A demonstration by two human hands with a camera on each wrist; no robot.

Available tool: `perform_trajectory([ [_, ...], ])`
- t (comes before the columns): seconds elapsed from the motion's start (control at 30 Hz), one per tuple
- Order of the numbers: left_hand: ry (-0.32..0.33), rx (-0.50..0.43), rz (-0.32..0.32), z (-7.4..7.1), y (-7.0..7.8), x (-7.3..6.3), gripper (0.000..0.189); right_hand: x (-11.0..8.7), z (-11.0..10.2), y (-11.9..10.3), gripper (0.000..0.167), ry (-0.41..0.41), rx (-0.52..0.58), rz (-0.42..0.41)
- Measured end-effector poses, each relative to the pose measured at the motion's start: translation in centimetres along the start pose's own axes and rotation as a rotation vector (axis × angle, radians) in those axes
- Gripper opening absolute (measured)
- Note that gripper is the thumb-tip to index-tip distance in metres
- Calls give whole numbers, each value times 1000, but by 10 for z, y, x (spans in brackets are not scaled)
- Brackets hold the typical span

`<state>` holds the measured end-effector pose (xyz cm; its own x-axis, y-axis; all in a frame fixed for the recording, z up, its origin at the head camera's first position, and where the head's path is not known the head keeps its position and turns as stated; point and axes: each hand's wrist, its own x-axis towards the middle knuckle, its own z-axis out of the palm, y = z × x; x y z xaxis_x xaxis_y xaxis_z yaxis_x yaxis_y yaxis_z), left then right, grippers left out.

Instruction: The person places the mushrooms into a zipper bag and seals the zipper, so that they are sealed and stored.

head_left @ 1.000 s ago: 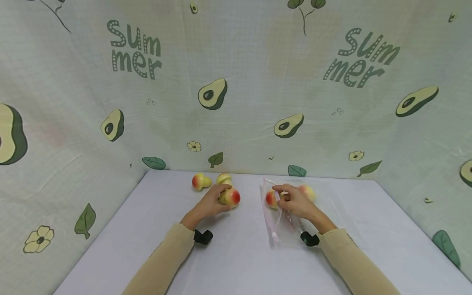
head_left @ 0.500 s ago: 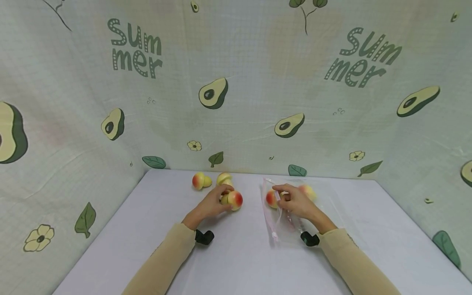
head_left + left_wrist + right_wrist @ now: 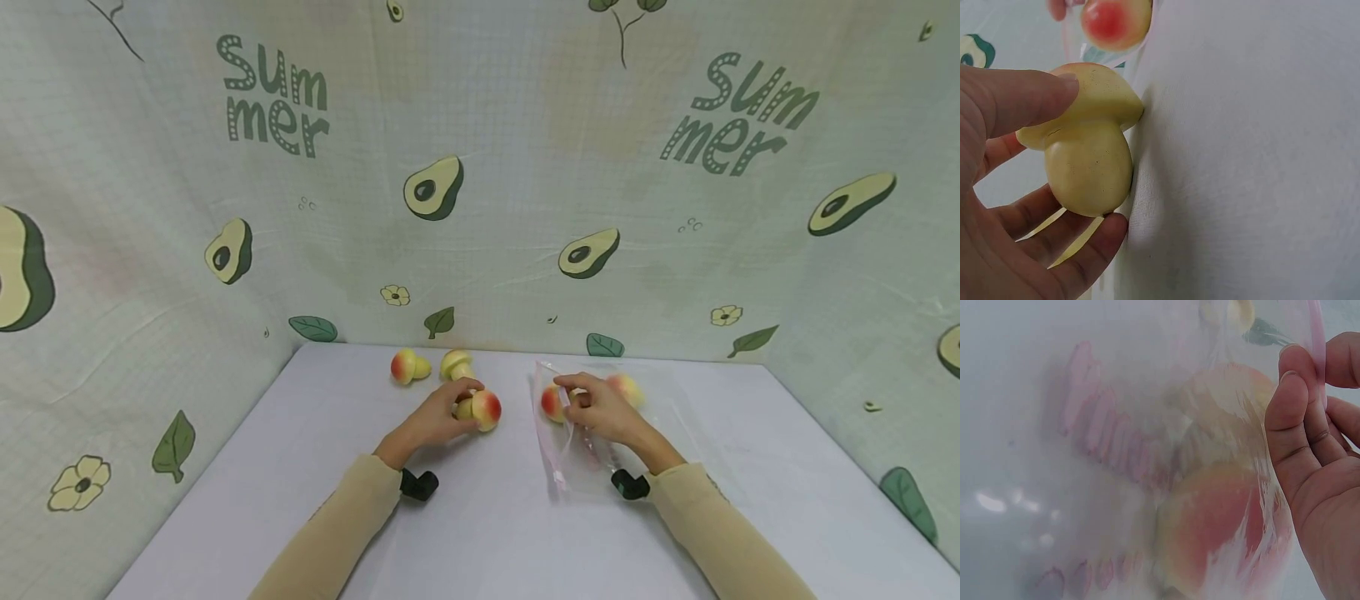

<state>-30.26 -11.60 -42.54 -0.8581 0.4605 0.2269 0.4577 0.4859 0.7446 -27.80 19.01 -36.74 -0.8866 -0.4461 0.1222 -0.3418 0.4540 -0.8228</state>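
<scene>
My left hand grips a toy mushroom by its cap, just over the white table. In the left wrist view the yellow stem of this mushroom faces the camera, the thumb lying across the cap. My right hand pinches the pink edge of a clear zip bag, holding its mouth up. Inside the bag lie two more mushrooms, a red-capped one near the opening and a paler one behind the hand. Through the film, the right wrist view shows a blurred red-and-yellow cap.
Two further mushrooms lie at the back of the table: one red and yellow, one mostly yellow. A printed cloth rises behind the table edge. Pink lettering marks the bag.
My left hand has moved slightly right and toward me with its mushroom, closer to the bag, uncovering more of the yellow mushroom behind. The right hand and bag stay put.
</scene>
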Motion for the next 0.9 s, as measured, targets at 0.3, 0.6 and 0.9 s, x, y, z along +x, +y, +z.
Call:
perform_trajectory([
  [0.3,-16,23,-45,3,4,-1,48,0,1,0,48,-5,-6,6],
  [0.6,-22,24,-50,7,4,0,47,-1,1,-3,48,5,-28,2],
  [0.9,-17,43,-39,11,13,1,48,9,1,20,49,-6,-7,7],
])
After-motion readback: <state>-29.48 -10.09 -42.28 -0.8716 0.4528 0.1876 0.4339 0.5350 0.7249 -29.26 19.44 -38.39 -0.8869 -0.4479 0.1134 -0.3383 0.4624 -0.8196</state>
